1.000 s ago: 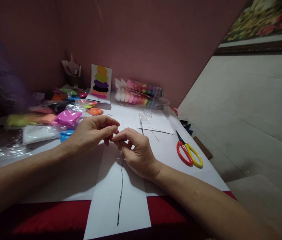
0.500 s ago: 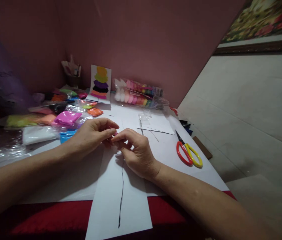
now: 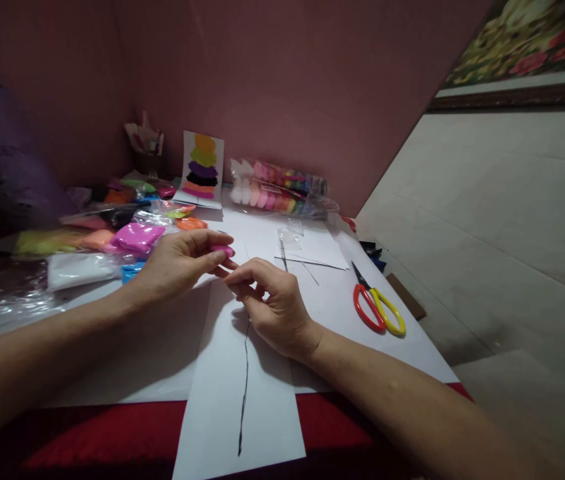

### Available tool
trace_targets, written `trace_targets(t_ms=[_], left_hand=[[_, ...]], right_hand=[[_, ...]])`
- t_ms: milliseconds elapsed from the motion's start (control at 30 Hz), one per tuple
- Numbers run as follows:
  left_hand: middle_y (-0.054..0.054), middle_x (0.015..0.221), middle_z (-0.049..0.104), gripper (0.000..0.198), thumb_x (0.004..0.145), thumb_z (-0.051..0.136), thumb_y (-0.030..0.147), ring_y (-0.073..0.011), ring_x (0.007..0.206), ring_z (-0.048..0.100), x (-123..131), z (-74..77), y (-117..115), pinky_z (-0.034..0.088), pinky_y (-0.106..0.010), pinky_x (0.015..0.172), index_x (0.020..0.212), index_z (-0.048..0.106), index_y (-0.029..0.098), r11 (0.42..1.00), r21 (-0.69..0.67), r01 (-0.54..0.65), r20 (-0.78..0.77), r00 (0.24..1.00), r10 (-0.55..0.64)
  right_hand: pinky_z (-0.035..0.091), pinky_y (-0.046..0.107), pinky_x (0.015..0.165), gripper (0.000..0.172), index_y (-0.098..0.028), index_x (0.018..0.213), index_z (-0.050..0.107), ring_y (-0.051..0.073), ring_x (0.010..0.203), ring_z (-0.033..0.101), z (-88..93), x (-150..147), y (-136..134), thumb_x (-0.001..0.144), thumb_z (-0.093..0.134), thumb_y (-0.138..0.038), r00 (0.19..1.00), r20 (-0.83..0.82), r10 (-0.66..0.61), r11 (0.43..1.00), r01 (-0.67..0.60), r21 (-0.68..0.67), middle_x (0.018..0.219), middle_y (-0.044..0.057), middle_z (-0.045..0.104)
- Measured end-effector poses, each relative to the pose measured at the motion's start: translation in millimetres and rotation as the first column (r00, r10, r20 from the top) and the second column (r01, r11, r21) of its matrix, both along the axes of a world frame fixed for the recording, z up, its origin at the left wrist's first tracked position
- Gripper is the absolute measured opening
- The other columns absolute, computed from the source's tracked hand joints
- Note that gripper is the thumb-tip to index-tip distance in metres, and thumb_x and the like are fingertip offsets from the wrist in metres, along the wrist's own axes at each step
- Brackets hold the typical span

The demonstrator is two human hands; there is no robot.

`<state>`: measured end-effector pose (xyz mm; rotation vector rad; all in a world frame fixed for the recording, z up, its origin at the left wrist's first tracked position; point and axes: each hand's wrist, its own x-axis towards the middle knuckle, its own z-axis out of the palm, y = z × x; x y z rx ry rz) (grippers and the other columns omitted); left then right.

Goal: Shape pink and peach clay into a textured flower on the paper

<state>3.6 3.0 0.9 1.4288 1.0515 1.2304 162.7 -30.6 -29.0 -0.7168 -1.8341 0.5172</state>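
Between the thumb and fingers of my left hand [image 3: 177, 261] is a small lump of bright pink modelling clay [image 3: 222, 251]. Close by on its right, my right hand [image 3: 269, 297] is closed in a pinch, and whatever is between its fingertips is too small or hidden to see. Both hands are over a white paper strip [image 3: 242, 407] with a wavy black line [image 3: 245, 380] running down it. The upper end of the line is hidden behind my right hand.
Bags of coloured clay [image 3: 137, 237] lie to the left. A card with coloured bands [image 3: 202, 170] stands at the back beside packs of clay [image 3: 277, 190]. Scissors with red and yellow handles [image 3: 379, 310] rest on the right, near thin dark sticks [image 3: 312, 263].
My left hand has shifted slightly up and left, away from my right fingertips, and more of the pink clay shows. The right hand has hardly moved.
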Motion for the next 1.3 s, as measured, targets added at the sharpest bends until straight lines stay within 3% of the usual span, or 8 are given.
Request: trace_targets(t_ms=[500, 767, 1033, 1300], left_hand=[[0.003, 0.051, 0.062, 0.017, 0.065, 0.073, 0.027, -0.0115, 0.047, 0.058, -6.7, -3.4, 6.0, 0.047, -0.021, 0.047, 0.079, 0.071, 0.018, 0.993, 0.096, 0.065, -0.152, 0.987, -0.05], [0.005, 0.046, 0.056, 0.021, 0.07, 0.07, 0.028, -0.0101, 0.045, 0.052, -5.0, -1.1, 3.1, 0.043, -0.021, 0.045, 0.087, 0.071, 0.016, 0.992, 0.106, 0.065, -0.154, 0.987, -0.048], [0.005, 0.054, 0.057, 0.03, 0.069, 0.071, 0.024, -0.0105, 0.048, 0.054, -2.5, 2.5, -2.4, 0.046, -0.022, 0.047, 0.098, 0.067, 0.016, 0.994, 0.083, 0.069, -0.143, 0.988, -0.057], [0.003, 0.064, 0.059, 0.017, 0.079, 0.064, 0.029, -0.0097, 0.049, 0.055, -5.1, -3.5, 2.7, 0.045, -0.022, 0.044, 0.088, 0.06, 0.016, 0.988, 0.077, 0.131, -0.097, 0.988, -0.124]], right_hand=[[0.05, 0.028, 0.066, 0.017, -0.021, 0.083, 0.061, 0.013, 0.075, 0.059, 2.8, 0.9, -1.4, 0.084, 0.052, -0.006, 0.998, 0.054, -0.025, 1.0, 0.025, 0.01, 0.081, 0.0, 0.064], [0.049, 0.027, 0.064, 0.018, -0.02, 0.083, 0.061, 0.013, 0.073, 0.058, 2.8, 0.9, -1.0, 0.082, 0.052, -0.004, 0.997, 0.067, -0.029, 0.999, 0.028, 0.025, 0.079, 0.0, 0.063], [0.049, 0.027, 0.065, 0.016, -0.021, 0.083, 0.061, 0.013, 0.073, 0.058, 1.9, 0.4, -0.4, 0.083, 0.052, -0.007, 0.997, 0.068, -0.035, 0.999, 0.034, 0.012, 0.079, 0.0, 0.063], [0.049, 0.027, 0.064, 0.017, -0.021, 0.083, 0.061, 0.013, 0.074, 0.059, 2.3, 0.7, -1.1, 0.083, 0.052, -0.006, 0.998, 0.065, -0.019, 1.0, 0.018, 0.015, 0.081, 0.0, 0.064]])
